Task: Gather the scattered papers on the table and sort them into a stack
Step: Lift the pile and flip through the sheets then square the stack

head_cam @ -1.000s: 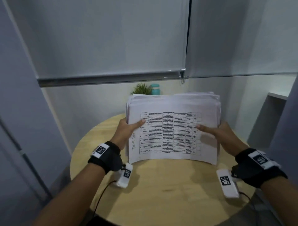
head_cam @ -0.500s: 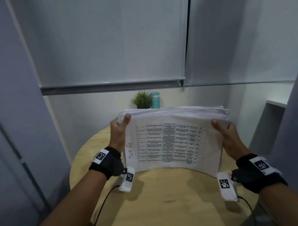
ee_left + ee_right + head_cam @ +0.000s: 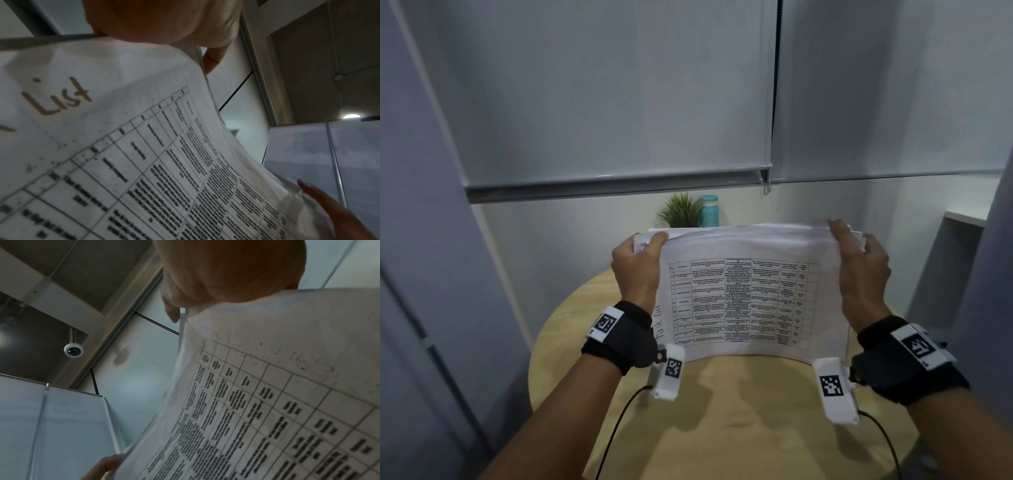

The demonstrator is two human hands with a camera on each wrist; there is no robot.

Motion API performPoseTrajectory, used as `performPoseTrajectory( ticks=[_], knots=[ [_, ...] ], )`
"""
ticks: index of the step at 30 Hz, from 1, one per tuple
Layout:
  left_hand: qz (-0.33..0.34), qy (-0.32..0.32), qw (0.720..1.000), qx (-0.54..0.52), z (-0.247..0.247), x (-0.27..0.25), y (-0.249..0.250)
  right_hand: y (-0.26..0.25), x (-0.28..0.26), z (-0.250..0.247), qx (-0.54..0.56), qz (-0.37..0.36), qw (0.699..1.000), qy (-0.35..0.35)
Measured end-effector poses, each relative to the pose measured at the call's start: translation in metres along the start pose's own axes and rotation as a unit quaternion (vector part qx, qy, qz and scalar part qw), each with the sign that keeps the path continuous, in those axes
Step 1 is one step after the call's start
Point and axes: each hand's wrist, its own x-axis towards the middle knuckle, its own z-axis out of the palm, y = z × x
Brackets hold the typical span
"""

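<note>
Status: paper stack is stood on its long edge over the middle of the bench, printed table facing near. Left hand grasps the top left corner and right hand grasps the top right corner, thumbs on the near face, fingers behind. Can't tell if the bottom edge touches the bench or hangs just above it.

Risks, my read:
- Grip is at the two top corners only. The lower half is unsupported and bows. Loosen the pinch to jog the edges and inner sheets can slide down and out, back to scatter.
- Top right isn't flush: a few sheet corners stick out past the right hand. Tap down like that and they crumple instead of aligning.
- Push the hands toward each other and the bow grows, the pack buckles and sheets fan at the bottom.
- Lay it down toward far and the top edge heads for the plant and bottle at the far side. Both look light enough to tip.
- White wrist modules hang just below the stack's lower corners, cables trailing toward the near edge. Drop the hands and a module can catch the bottom sheets, or a cable ends up under them.

Safest call: square it on the bench, then lay it flat toward near.
</note>
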Motion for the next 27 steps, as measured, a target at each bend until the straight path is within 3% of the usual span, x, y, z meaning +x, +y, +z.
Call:
performPoseTrajectory(
  ticks=[5, 8, 12, 18, 22, 27],
  knots=[
    [0.052, -0.011, 0.999, -0.002, -0.006, 0.000, -0.001, -0.006, 0.003, 0.001, -0.013, 0.039, 0.999, 0.023],
    [0.047, 0.013, 0.999, 0.007, -0.006, -0.001, 0.003, -0.009, 0.002, 0.002, -0.009, 0.045, 0.999, 0.027],
    [0.039, 0.025, 0.999, 0.011, -0.004, -0.002, 0.004, -0.009, 0.001, 0.003, -0.040, 0.020, 0.998, 0.039],
    [0.035, -0.006, 0.999, 0.037, -0.001, -0.005, 0.008, -0.008, 0.001, 0.000, -0.056, -0.017, 0.995, 0.082],
    [-0.009, 0.002, 0.999, 0.035, -0.002, 0.002, 0.008, -0.015, -0.010, 0.007, -0.068, -0.025, 0.996, 0.052],
    [-0.001, -0.006, 0.999, 0.036, -0.002, -0.002, 0.010, -0.010, -0.007, 0.000, -0.082, -0.007, 0.996, 0.027]
  ],
)
